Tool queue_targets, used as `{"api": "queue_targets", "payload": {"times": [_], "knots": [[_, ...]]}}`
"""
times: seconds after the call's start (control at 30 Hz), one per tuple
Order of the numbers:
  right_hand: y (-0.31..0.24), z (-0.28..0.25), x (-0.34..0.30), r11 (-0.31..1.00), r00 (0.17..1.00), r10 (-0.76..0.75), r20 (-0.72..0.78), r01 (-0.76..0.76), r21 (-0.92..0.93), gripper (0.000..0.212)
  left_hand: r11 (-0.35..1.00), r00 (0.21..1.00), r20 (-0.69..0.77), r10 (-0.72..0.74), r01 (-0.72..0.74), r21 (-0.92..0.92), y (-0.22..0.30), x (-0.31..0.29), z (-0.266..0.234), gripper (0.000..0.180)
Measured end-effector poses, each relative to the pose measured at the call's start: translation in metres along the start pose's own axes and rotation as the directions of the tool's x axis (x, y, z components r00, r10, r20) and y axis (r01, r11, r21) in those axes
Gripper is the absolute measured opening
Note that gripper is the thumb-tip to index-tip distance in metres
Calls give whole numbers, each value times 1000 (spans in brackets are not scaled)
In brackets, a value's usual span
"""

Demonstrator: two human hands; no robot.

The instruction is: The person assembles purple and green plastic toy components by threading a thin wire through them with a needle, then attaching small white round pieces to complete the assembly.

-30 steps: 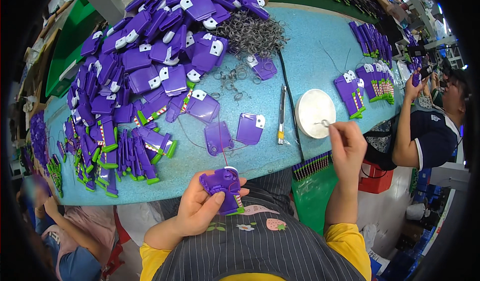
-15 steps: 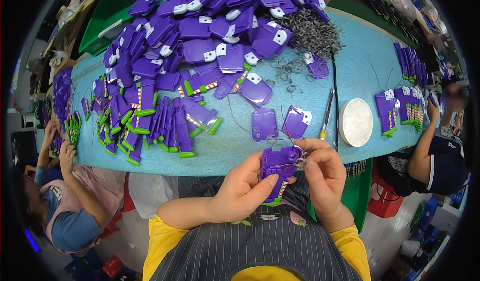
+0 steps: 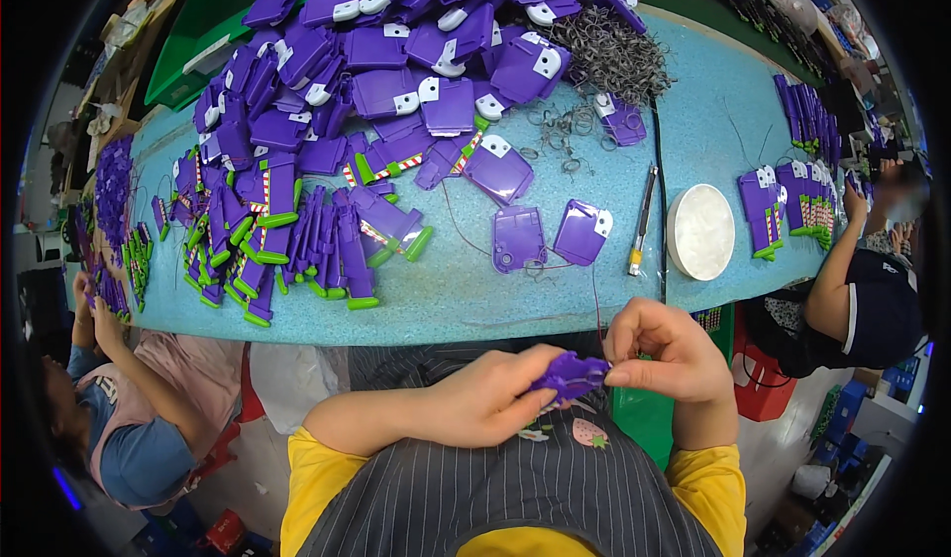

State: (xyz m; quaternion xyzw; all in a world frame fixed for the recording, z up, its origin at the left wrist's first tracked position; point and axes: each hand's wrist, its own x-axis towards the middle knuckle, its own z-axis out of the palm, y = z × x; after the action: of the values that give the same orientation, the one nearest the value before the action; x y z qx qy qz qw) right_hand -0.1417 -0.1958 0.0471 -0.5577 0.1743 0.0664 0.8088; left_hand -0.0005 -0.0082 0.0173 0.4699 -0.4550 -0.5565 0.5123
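Observation:
My left hand (image 3: 480, 398) is wrapped round a purple plastic housing (image 3: 572, 375), tilted edge-on above my lap. At its right end, my right hand (image 3: 679, 354) is closed in a pinch, thumb against forefinger. What sits between those fingertips is too small to make out. A thin dark red wire (image 3: 597, 304) runs down from the table toward the housing and my right fingers. Two flat purple pieces lie on the table beyond my hands: a plain panel (image 3: 518, 238) and a panel with a white corner (image 3: 581, 233).
A large heap of purple panels (image 3: 381, 52) covers the far left, with green-tipped purple housings (image 3: 297, 240) nearer. Tangled metal springs (image 3: 619, 56) lie beyond. A screwdriver-like tool (image 3: 642, 225) and a round white dish (image 3: 700, 232) stand right. People work on both sides.
The housing has tipped from facing up to edge-on and moved lower. My right hand has shifted right and down; the metal ring at its fingertips no longer shows.

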Motion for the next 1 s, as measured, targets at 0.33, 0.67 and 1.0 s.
{"api": "queue_targets", "payload": {"times": [0.33, 0.67, 1.0], "knots": [[3, -7, 50, 629, 902, -390, -186, 113, -769, 27, 754, 999, 2, -33, 26, -656, -16, -32, 0, 34], [13, 17, 24, 658, 838, -478, -262, 144, -739, 21, 718, 883, -203, -424, 191, -670, -13, -35, 16, 51], [48, 37, 23, 991, 990, -96, -100, 86, -104, 28, 828, 921, -175, -348, 215, -518, -11, -31, 25, 49]]}}
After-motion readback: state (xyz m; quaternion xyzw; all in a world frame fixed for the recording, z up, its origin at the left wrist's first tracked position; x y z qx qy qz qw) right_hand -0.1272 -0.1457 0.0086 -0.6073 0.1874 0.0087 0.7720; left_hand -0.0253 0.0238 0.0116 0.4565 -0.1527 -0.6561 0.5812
